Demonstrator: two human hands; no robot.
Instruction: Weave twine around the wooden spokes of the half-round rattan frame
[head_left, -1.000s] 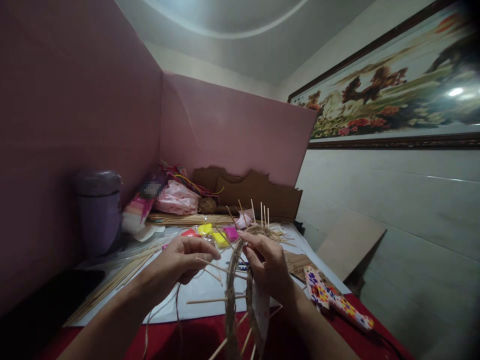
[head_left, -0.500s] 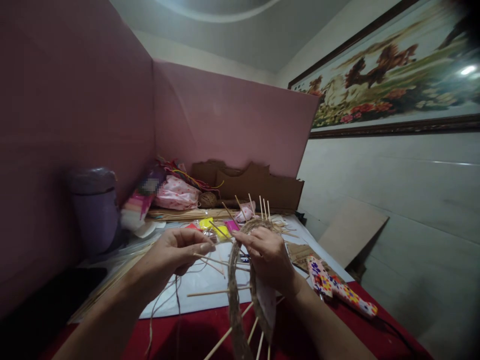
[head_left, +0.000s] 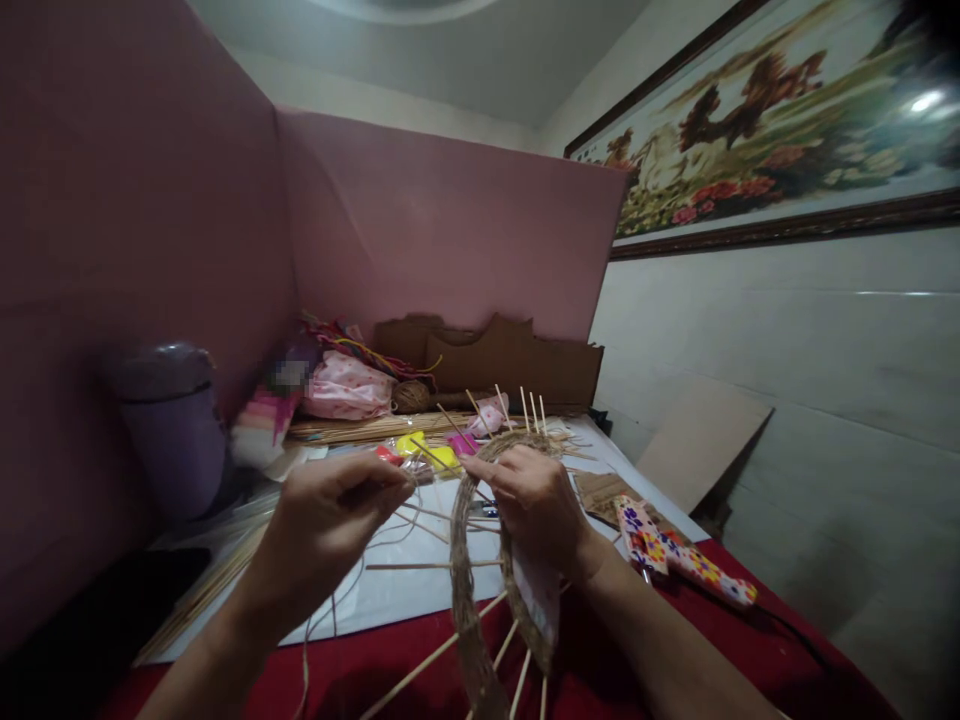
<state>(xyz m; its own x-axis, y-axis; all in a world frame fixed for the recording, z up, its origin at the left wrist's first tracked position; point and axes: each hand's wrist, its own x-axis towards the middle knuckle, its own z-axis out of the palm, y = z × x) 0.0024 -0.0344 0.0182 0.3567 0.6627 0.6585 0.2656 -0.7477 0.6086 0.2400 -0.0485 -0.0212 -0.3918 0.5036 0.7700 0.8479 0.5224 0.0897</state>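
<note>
Head view. The left hand [head_left: 330, 515], thumb and forefinger pinched, apparently on thin twine [head_left: 305, 655], has drawn slightly farther from the woven ring [head_left: 460, 590], widening the gap. The right hand [head_left: 536, 505] remains closed on the ring, which stands across the near edge of the white sheet [head_left: 409, 598], sticks [head_left: 420, 666] jutting outward. The wider gap suggests twine being pulled through.

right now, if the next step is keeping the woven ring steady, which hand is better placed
Probably the right hand: its grip is on the woven ring, near the upper sticks. The left hand is apart from the ring and seems to pinch twine.
</note>
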